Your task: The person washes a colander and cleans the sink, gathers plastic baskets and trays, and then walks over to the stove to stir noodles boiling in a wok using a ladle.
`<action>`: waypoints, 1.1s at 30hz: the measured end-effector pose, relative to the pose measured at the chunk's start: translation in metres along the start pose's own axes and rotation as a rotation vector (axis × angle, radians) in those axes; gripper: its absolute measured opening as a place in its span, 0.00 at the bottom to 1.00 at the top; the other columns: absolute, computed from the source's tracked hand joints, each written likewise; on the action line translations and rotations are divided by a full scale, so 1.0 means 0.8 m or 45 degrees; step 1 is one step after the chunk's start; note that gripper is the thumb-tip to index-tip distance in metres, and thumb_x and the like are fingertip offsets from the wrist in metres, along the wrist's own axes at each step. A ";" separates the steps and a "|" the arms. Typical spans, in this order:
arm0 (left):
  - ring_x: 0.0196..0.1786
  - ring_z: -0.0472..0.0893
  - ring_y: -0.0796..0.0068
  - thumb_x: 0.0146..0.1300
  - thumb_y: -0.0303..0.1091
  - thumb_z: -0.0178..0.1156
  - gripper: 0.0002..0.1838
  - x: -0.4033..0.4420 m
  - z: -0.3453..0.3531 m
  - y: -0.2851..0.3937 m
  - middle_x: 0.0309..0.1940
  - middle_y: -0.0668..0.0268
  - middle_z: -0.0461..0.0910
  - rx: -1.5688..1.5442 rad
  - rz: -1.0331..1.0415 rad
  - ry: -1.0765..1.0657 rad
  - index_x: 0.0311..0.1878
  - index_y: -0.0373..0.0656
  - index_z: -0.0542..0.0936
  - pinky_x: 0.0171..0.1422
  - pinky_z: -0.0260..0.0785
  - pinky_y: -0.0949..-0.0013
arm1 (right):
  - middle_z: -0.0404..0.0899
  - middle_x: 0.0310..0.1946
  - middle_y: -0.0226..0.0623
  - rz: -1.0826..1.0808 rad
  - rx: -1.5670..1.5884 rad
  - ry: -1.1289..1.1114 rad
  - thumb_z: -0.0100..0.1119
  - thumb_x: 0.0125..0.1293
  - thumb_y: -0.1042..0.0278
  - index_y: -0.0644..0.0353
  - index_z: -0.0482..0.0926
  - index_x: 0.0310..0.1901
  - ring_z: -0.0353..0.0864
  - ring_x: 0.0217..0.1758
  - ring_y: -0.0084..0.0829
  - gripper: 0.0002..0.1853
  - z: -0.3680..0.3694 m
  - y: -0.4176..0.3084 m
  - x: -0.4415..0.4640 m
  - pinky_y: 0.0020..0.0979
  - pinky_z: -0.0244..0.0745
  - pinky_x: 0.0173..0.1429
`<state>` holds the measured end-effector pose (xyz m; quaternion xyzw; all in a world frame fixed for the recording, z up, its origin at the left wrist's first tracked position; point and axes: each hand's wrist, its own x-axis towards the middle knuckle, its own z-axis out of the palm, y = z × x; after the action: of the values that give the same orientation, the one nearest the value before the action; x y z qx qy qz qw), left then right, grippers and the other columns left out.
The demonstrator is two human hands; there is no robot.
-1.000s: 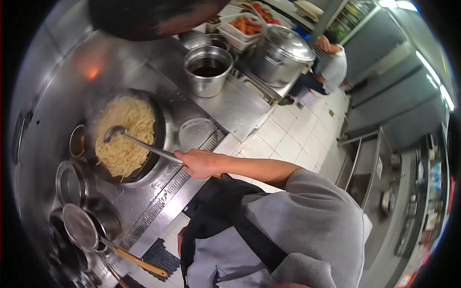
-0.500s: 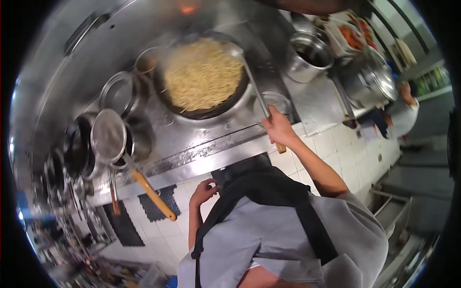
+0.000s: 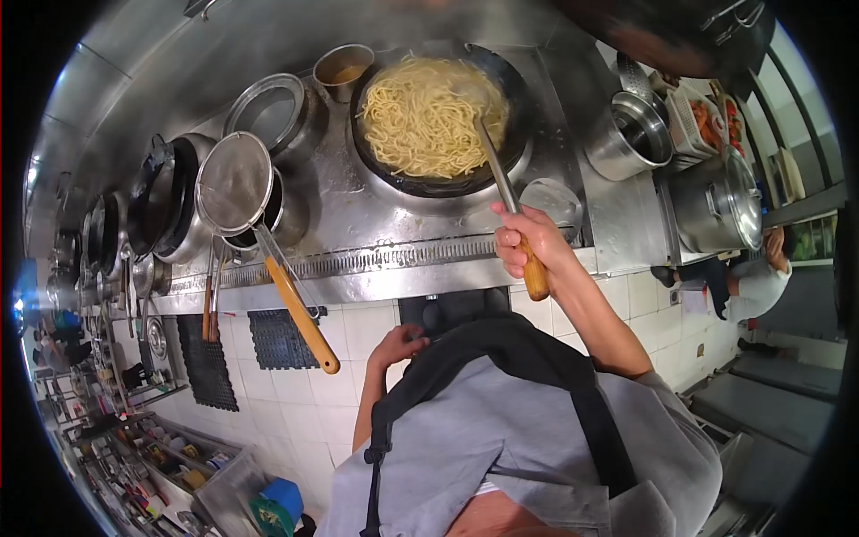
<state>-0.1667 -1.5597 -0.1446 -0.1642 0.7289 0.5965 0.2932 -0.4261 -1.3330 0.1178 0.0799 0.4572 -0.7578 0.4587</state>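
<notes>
My right hand (image 3: pixel 535 243) is wrapped round the wooden handle of a long metal wok ladle (image 3: pixel 498 170). The ladle's head is sunk among the pale yellow noodles (image 3: pixel 429 116) and mostly hidden. These noodles fill a black wok (image 3: pixel 420 186) set on the steel range. Low in front of the range, beside the black apron (image 3: pixel 488 336), hangs my left hand (image 3: pixel 400 345). It appears to hold nothing, its fingers loosely bent and a little apart.
A strainer (image 3: pixel 234 183) with a wooden handle rests over a pot, its handle jutting past the range edge. Left of the wok stand a small metal pot (image 3: pixel 344 73) and a lidded-looking pan (image 3: pixel 265 112). Rightward are steel pots (image 3: pixel 629 148). Another person (image 3: pixel 756 282) is at far right.
The ladle has shifted: its head was at the wok's right rim and is now in the noodles. My view has turned, and the steam over the wok looks thinner.
</notes>
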 end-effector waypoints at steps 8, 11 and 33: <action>0.28 0.81 0.78 0.61 0.41 0.66 0.22 -0.008 -0.021 0.011 0.26 0.62 0.83 -0.060 0.023 0.067 0.52 0.35 0.79 0.31 0.72 0.73 | 0.64 0.18 0.24 -0.270 -1.022 0.153 0.51 0.68 0.71 0.60 0.67 0.61 0.63 0.11 0.19 0.19 -0.033 0.002 -0.013 0.25 0.61 0.14; 0.27 0.81 0.77 0.61 0.41 0.66 0.23 -0.010 -0.021 0.005 0.25 0.62 0.83 -0.035 0.009 0.077 0.51 0.33 0.78 0.30 0.71 0.73 | 0.75 0.21 0.42 -0.473 -1.656 0.238 0.54 0.65 0.74 0.65 0.64 0.66 0.76 0.18 0.38 0.27 -0.045 -0.026 -0.003 0.39 0.71 0.25; 0.27 0.80 0.74 0.57 0.47 0.69 0.28 0.007 0.041 -0.068 0.24 0.61 0.81 -0.142 0.029 0.247 0.52 0.33 0.77 0.35 0.72 0.70 | 0.80 0.34 0.54 -0.537 -2.678 0.455 0.61 0.62 0.72 0.25 0.51 0.74 0.82 0.40 0.54 0.44 -0.169 -0.148 0.056 0.53 0.74 0.49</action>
<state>-0.1312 -1.5405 -0.1941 -0.2288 0.7215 0.6207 0.2047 -0.5830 -1.2382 0.0900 -0.3240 0.9418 -0.0280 0.0850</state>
